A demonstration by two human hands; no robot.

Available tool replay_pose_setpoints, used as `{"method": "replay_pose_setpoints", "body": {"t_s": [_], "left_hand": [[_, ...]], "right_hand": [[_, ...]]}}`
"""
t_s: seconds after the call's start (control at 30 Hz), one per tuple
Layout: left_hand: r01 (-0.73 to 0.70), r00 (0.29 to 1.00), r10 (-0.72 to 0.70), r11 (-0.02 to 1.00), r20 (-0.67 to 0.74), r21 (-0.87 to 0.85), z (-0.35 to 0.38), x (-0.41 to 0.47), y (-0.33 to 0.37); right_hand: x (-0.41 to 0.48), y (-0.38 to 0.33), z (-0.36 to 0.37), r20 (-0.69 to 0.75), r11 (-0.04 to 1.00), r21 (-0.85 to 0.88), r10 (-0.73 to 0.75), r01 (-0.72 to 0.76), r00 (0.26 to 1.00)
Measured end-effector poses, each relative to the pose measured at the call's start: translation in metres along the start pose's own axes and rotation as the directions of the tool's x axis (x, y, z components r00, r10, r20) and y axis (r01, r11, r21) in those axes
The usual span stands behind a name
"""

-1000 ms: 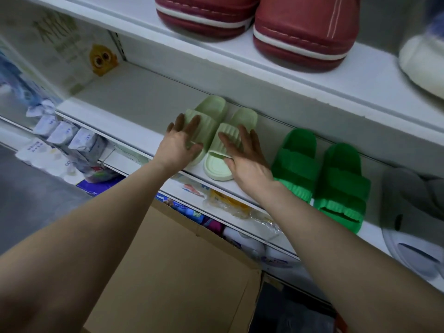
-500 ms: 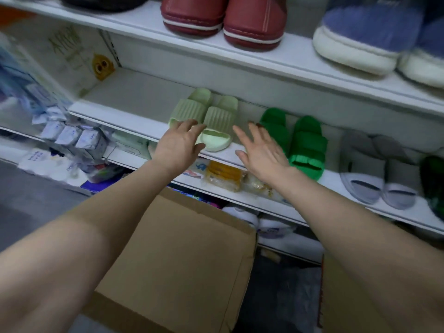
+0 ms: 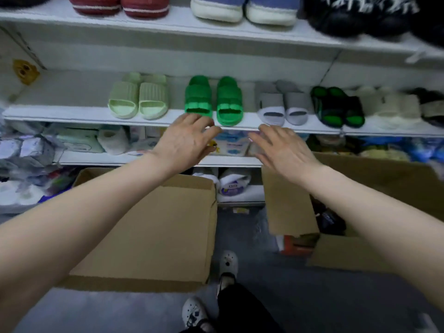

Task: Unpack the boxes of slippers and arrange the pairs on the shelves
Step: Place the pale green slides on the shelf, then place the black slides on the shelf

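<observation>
- White clogs and a black trouser leg stand on the grey floor at the bottom of the view.
- A cardboard box sits on the floor to the left, its flap lying flat. A second cardboard box stands open to the right, with dark contents that are too blurred to name.
- Left hand and right hand reach forward with bare forearms. They are apart, the fingers are loosely spread, and neither holds anything. Both hover in front of the middle shelf edge. The left fingertips are just below the toe of the bright green slippers, but I cannot tell whether they touch.
- Behind the hands, a lower shelf carries wrapped packets.
- On the middle shelf the pairs stand side by side with toes outward. From left they are pale green slippers, the bright green pair, grey slippers, black-and-green slippers and cream fluffy slippers.
- The top shelf holds red slippers, blue slippers with cream soles, and black slippers.
</observation>
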State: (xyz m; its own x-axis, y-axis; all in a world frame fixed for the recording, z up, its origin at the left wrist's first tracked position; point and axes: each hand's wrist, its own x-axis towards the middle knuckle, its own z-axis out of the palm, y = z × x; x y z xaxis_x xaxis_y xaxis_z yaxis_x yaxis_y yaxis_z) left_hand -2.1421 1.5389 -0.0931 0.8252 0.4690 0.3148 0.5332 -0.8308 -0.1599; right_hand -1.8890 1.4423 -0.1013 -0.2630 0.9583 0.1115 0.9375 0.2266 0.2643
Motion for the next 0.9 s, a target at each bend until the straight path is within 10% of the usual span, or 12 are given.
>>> {"method": "replay_pose_setpoints", "body": {"t_s": [0.53,0.9], "left_hand": [[-0.279,0.958,0.287,0.940,0.013,-0.196,0.046,0.131,0.224],[0.180,0.835,0.038,0.924,0.549,-0.337,0.184,0.217,0.359]], "right_hand": [[-0.247,0.149,0.029,0.037,0.938,-0.022,0.347,-0.346,0.937],[-0.304,0.262,0.183,0.556,0.758,0.353,0.302,-0.549,0.775]]}}
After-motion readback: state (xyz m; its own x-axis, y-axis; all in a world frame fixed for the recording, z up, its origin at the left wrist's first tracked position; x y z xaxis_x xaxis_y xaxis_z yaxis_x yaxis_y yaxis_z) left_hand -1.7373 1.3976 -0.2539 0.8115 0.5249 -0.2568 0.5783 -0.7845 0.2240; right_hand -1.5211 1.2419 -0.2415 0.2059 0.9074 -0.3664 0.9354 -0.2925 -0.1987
